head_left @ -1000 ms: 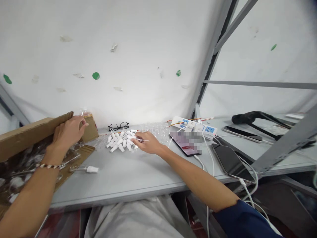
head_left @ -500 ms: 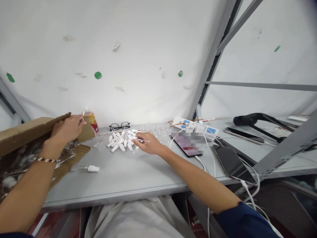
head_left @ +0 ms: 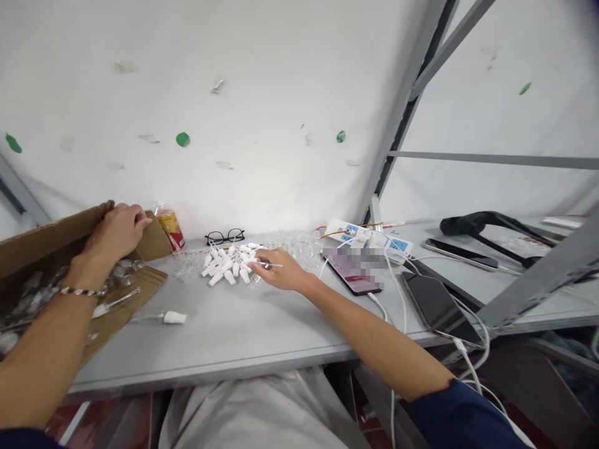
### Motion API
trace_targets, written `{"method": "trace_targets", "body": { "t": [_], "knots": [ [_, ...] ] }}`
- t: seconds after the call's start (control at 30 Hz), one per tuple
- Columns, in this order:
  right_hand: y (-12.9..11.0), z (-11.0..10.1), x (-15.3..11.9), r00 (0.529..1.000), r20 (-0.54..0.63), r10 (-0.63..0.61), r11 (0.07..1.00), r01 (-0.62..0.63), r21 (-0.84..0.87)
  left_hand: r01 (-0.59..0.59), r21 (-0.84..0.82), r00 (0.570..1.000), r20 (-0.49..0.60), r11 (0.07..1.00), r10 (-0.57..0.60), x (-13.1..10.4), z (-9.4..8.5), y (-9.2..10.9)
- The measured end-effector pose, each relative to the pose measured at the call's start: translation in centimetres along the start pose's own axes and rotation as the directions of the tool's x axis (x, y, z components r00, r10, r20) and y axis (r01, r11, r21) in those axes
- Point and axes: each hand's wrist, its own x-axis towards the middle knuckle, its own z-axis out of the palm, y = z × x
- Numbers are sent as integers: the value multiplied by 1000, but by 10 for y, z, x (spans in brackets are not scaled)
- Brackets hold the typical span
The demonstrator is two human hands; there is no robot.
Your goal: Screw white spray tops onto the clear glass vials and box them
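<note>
My left hand (head_left: pixel 116 232) is closed at the far edge of the cardboard box (head_left: pixel 51 232), over its flap; what its fingers hold is hidden. Inside the box lie clear pieces with white parts. My right hand (head_left: pixel 277 268) is closed around a thin clear piece with a white end, beside the pile of white-capped pieces (head_left: pixel 228 262). One white-capped clear piece (head_left: pixel 174 317) lies alone on the grey shelf between the box and the pile.
Black glasses (head_left: pixel 225 237) and a red-yellow can (head_left: pixel 172 229) stand by the wall. Clear plastic pieces (head_left: pixel 299 246) lie behind my right hand. Rightward are a power strip (head_left: pixel 344 231), phones (head_left: pixel 442 308) with white cables, and a slanted metal post (head_left: pixel 543 274).
My left hand has shifted left, and the cardboard box has moved left with it. My right hand has barely moved and keeps its grip by the pile.
</note>
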Motion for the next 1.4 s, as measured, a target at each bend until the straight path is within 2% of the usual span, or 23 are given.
{"method": "trace_targets", "body": {
  "t": [0.13, 0.3, 0.4, 0.63, 0.73, 0.87, 0.93, 1.0, 1.07, 1.17, 1.3, 1.4],
  "knots": [
    [0, -1, 0, 1000, 9, -1, 1000, 1, -2, 28, -17, 999, 39, 999, -27, 9, 11, -19],
    [-1, -2, 0, 1000, 12, -5, 1000, 6, -13, -3, 17, 997, -76, 1000, 4, 10, 31, -42],
    [-1, -2, 0, 1000, 13, -6, 1000, 6, -17, 6, 23, 997, -76, 1000, -5, 8, 38, -48],
    [-1, -1, 0, 1000, 23, -4, 1000, 4, -10, 7, 4, 998, -56, 1000, -6, 1, 43, -44],
    [-2, -1, 0, 999, 32, -2, 1000, 2, -8, -40, -39, 993, -111, 998, 35, -4, 46, -38],
    [-3, 0, -1, 999, 35, -2, 1000, 2, -4, -76, -64, 967, -249, 995, 58, -10, 53, -27],
    [-4, -1, -1, 999, 36, 1, 1000, -1, -4, -81, -58, 965, -255, 995, 63, -11, 56, -21],
    [-4, -1, -1, 999, 37, 2, 1000, -2, -7, -105, -70, 984, -155, 992, 93, -8, 56, -15],
    [-4, -1, -1, 999, 40, -1, 1000, 1, -9, -124, -89, 991, 37, 988, 127, -4, 57, -9],
    [-4, -1, -1, 999, 45, -2, 1000, 2, -11, -120, -94, 955, 262, 988, 141, 0, 62, -3],
    [-4, -1, 0, 999, 44, 6, 1000, -5, -12, -120, -92, 922, 359, 988, 146, -1, 71, 2],
    [-5, -1, -1, 999, 45, 3, 1000, -3, -10, -110, -76, 918, 374, 991, 130, -5, 75, 3]
  ]
}}
